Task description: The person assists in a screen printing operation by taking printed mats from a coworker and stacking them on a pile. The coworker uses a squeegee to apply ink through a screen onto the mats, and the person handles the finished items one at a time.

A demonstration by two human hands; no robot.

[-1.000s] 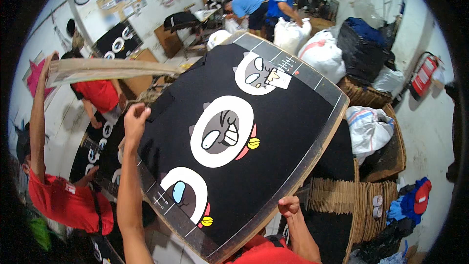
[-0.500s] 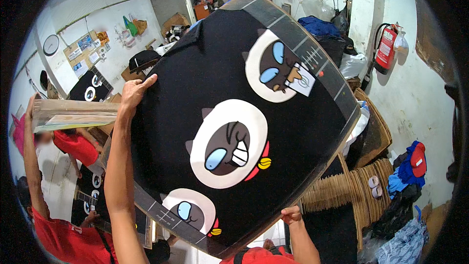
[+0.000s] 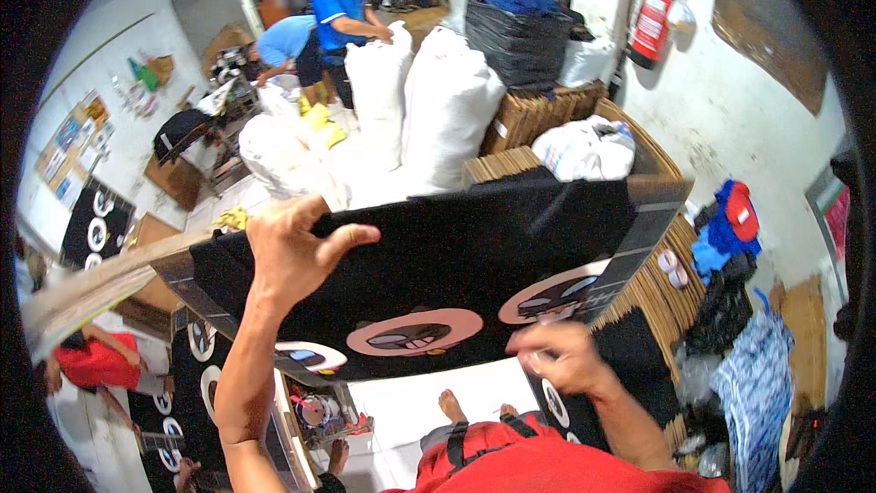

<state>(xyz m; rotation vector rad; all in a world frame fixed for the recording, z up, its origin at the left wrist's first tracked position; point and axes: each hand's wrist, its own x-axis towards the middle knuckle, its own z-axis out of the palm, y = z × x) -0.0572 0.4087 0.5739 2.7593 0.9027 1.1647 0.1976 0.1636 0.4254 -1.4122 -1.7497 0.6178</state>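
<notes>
A board [image 3: 662, 192] covered with black fabric [image 3: 456, 228] is tilted in front of me; a row of printed cat faces in white ovals [image 3: 415, 333] runs along its lower part. My left hand [image 3: 297, 246] grips the board's upper edge toward its left, fingers over the edge and thumb pointing right. Motion smears my right hand [image 3: 561, 351], which is by the lower right of the board, near the rightmost cat face [image 3: 557, 295]. Its fingers look curled, but whether they touch the board I cannot make out.
Beyond the board stand tall white sacks [image 3: 447, 100] and a black bag [image 3: 517, 41]. Stacked boards [image 3: 662, 283] line the right, near heaped clothes [image 3: 757, 383]. A fire extinguisher [image 3: 651, 27] hangs on the wall. Co-workers in blue [image 3: 338, 14] and red [image 3: 100, 356] are nearby.
The board has swung from facing me broadly to a steep tilt, its upper edge lower. My right hand has left its lower edge grip and moved up. Sacks and people behind now show.
</notes>
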